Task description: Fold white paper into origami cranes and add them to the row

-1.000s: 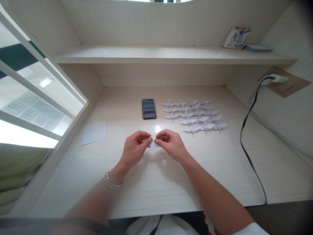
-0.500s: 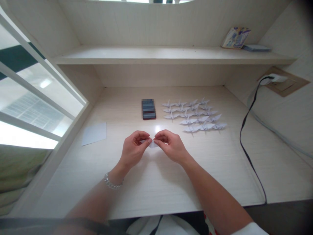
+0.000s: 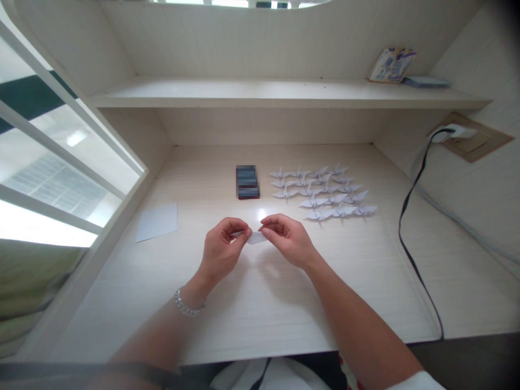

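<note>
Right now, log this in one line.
left hand pinches folded paper; right hand pinches its right end; paper cranes at right; flat sheet at left

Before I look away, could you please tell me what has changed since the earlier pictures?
The right hand has shifted slightly rightward, away from the left hand, so more of the folded white paper shows between them. The left hand, the paper cranes and the flat white sheet stayed as they were.

Left forearm (image 3: pixel 156 336) and right forearm (image 3: pixel 357 314) are angled inward from the lower edge. Left hand (image 3: pixel 221 248) is pinched at thumb and fingertips; right hand (image 3: pixel 290 244) is near-mirrored, fingers curled, thumb brought close. Fingertips are separated by a small gap.
</note>
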Tool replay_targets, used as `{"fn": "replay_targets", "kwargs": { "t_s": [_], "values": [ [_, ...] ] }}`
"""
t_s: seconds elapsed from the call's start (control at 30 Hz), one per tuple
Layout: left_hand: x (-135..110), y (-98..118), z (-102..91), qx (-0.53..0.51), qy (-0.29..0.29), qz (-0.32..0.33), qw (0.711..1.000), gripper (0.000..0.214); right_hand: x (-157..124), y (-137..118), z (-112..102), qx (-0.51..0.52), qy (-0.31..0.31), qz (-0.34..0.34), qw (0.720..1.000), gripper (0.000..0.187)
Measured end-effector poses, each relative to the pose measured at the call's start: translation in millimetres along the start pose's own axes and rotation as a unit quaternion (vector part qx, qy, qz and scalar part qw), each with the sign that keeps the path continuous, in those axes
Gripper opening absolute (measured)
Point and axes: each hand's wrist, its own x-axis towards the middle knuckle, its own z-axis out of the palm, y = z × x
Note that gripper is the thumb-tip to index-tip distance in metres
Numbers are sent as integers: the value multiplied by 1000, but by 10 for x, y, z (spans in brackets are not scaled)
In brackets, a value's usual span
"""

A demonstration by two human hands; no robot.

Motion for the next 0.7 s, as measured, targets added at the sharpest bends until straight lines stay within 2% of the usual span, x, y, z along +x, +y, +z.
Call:
{"fn": "replay_targets", "kwargs": {
  "t_s": [0.1, 0.2, 0.33, 0.57, 0.7],
  "values": [
    [-24, 5, 18, 28, -9, 14, 999, 10, -12, -46, 22, -115, -20, -30, 993, 10],
    [-43, -2, 26, 56, -21, 22, 998, 9, -21, -83, 45, -175, -31, -51, 983, 12],
    [-40, -20, 14, 59, -34, 10, 998, 10, -20, -99, 41, -188, -41, -39, 981, 14],
    [-24, -17, 21, 6, -45, -28, 999, 16, -15, -92, -34, -174, -66, 22, 982, 16],
    [0, -9, -11, -7, -36, -35, 999, 18, 1, -68, -128, -174, -58, 33, 982, 14]
  ]
}}
